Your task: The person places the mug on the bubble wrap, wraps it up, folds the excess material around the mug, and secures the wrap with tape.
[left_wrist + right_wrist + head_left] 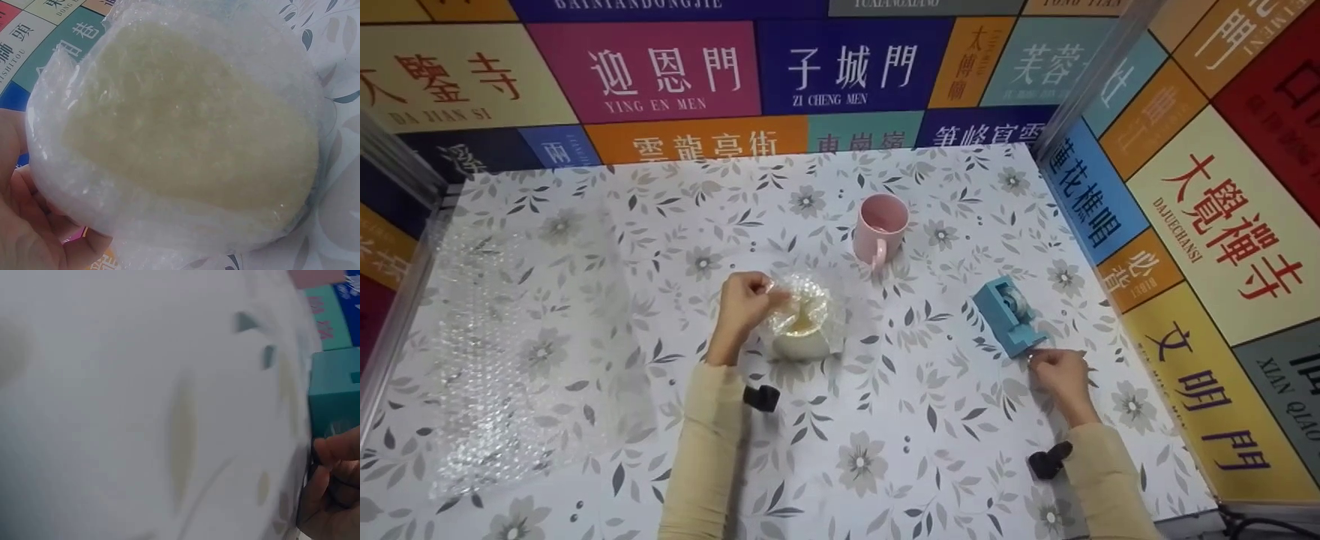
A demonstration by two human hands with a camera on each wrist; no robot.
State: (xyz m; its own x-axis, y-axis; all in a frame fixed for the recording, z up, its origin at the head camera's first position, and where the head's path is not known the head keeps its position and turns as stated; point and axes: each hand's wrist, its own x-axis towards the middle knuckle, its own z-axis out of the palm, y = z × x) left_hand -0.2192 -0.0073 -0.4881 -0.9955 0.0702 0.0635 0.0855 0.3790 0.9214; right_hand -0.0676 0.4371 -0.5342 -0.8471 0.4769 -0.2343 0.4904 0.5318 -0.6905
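A pale, cup-shaped object stands wrapped in bubble wrap, its outline blurred by the clear layers. My left hand pinches the wrap's upper left edge. In the left wrist view, that hand's fingers curl against the wrap. To the right, a blue tape dispenser carries a roll of clear tape. Just in front of its cutting end, my right hand pinches the clear tape's end with thumb and forefinger. The dispenser also appears beside the fingertips in the right wrist view.
Behind the wrapped object stands a pink mug, handle facing me. A large flat sheet of bubble wrap covers the table's left part. Panels with lettering border the back and sides of the flower-patterned table.
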